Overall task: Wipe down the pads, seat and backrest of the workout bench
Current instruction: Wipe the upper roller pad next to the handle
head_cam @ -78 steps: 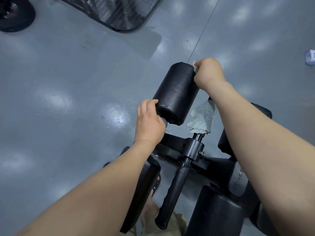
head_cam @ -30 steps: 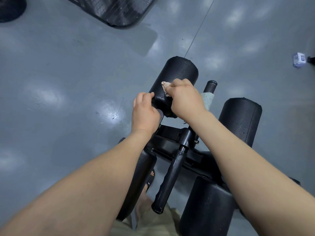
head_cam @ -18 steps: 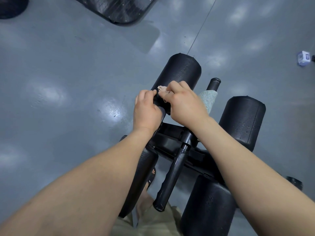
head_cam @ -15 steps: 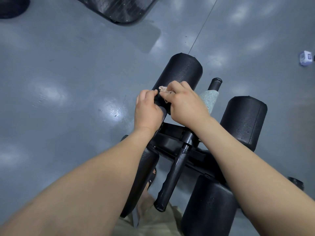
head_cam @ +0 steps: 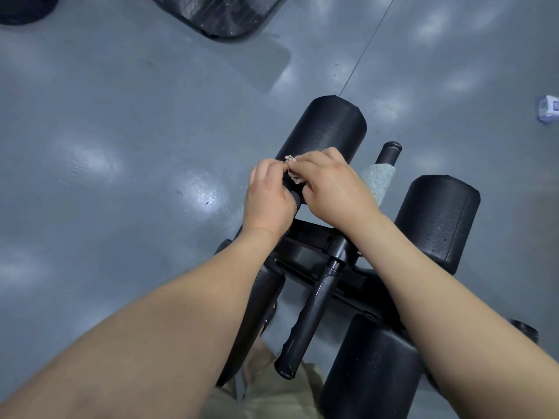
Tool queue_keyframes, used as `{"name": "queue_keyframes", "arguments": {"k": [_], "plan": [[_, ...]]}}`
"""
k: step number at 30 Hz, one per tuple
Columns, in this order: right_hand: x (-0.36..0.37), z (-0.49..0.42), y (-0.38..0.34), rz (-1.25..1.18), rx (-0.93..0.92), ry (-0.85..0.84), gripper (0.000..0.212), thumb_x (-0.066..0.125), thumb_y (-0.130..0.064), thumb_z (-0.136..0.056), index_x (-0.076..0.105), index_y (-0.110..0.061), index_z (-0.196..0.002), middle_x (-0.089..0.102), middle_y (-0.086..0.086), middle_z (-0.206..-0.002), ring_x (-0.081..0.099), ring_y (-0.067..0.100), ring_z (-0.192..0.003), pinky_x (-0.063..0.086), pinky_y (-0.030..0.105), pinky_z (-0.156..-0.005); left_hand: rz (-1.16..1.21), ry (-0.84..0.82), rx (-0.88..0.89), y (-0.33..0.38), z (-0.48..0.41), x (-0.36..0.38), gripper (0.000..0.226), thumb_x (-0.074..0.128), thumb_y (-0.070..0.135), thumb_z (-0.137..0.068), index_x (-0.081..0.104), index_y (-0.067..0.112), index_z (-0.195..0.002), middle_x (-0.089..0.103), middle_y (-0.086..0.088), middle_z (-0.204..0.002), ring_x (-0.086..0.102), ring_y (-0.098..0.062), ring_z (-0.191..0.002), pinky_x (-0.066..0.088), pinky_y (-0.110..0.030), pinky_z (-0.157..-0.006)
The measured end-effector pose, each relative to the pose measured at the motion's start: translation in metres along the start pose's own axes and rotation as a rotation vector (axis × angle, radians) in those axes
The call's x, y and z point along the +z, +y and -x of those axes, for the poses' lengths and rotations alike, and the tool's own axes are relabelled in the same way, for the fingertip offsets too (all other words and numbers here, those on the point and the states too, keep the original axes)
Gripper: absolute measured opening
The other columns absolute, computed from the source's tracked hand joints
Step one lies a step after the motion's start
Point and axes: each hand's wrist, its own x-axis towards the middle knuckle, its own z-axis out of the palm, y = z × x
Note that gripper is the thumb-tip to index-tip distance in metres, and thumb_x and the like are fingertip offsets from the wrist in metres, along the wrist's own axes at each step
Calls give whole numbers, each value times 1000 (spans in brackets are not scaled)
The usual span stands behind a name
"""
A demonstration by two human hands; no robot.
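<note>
A black roller pad (head_cam: 328,128) of the workout bench points away from me at centre. My left hand (head_cam: 267,201) grips its near end. My right hand (head_cam: 332,186) holds a pale cloth (head_cam: 376,179) against the pad's near part; a crumpled corner shows at the fingertips and the rest hangs to the right of the hand. A second roller pad (head_cam: 438,219) lies to the right, a third (head_cam: 369,370) at the lower right, and a fourth (head_cam: 254,313) sits under my left forearm. A black handle bar (head_cam: 311,316) runs down the middle of the frame.
Shiny grey floor (head_cam: 121,146) surrounds the bench. A dark mat or machine base (head_cam: 217,10) lies at the top, a black round object (head_cam: 24,7) in the top left corner, and a small white and blue box (head_cam: 549,107) at the right edge.
My right hand slid the cloth from the pad's far end back along it to the near end, close beside my left hand. The left hand stayed on the pad's near end.
</note>
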Motion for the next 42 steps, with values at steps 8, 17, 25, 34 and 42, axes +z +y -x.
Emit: {"name": "queue_keyframes", "arguments": {"k": [8, 17, 25, 34, 42], "plan": [[4, -1, 1, 45, 111, 49, 25, 56, -15, -87, 77, -19, -100, 60, -5, -98, 46, 23, -93, 54, 40, -65, 32, 5, -38, 3, 0, -1, 57, 30, 7, -72, 65, 5, -117, 57, -3, -123, 45, -19, -118, 33, -14, -89], [0, 1, -3, 143, 255, 188, 16, 54, -13, -78, 54, -11, -63, 43, -3, -73, 49, 28, -81, 33, 30, -51, 37, 13, -44, 7, 0, -3, 67, 21, 24, -72, 65, 1, -117, 59, -7, -123, 48, -22, -119, 25, -4, -93], [1, 0, -1, 61, 62, 55, 34, 49, -11, -83, 74, -20, -105, 62, -5, -105, 47, 24, -96, 52, 36, -65, 12, 11, -29, 0, 0, 1, 50, 34, -1, -75, 66, 5, -113, 58, -5, -120, 48, -24, -118, 29, -8, -92], [-1, -1, -2, -49, 136, 209, 23, 54, -8, -86, 60, -10, -108, 55, 8, -108, 53, 28, -90, 41, 34, -60, 11, 0, -70, 4, -1, -3, 59, 30, 10, -72, 65, 1, -118, 58, -7, -124, 47, -23, -121, 23, -3, -95], [3, -5, 4, 18, 156, 68, 45, 51, -7, -91, 57, -19, -134, 57, -2, -118, 45, 26, -106, 52, 40, -76, -10, 3, -62, -1, -1, 0, 50, 38, -3, -77, 65, 2, -118, 58, -6, -124, 46, -23, -121, 26, -8, -100]]}}
